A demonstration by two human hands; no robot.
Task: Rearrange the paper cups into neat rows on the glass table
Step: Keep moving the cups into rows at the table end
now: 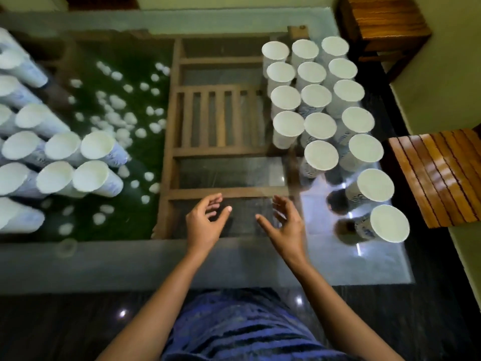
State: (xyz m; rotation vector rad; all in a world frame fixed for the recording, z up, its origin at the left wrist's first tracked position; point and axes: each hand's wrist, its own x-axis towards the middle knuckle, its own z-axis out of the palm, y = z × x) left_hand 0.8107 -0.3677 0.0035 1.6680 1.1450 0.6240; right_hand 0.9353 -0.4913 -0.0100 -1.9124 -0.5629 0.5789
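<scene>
Many white paper cups with blue print stand upside down on the glass table (234, 259). On the right, several cups form three rows (316, 99) running away from me; the outer row reaches nearest, ending at a cup (389, 223) by the table's right edge. A looser cluster of cups (63, 162) fills the left side. My left hand (205, 222) and my right hand (285, 225) hover over the bare middle front of the glass, fingers spread, palms facing each other, holding nothing.
Under the glass lie a wooden slatted frame (218, 118) and green matting with white pebbles (114, 118). A wooden slatted stool (440, 175) stands just off the right edge, with more wooden furniture (385, 24) at the back right.
</scene>
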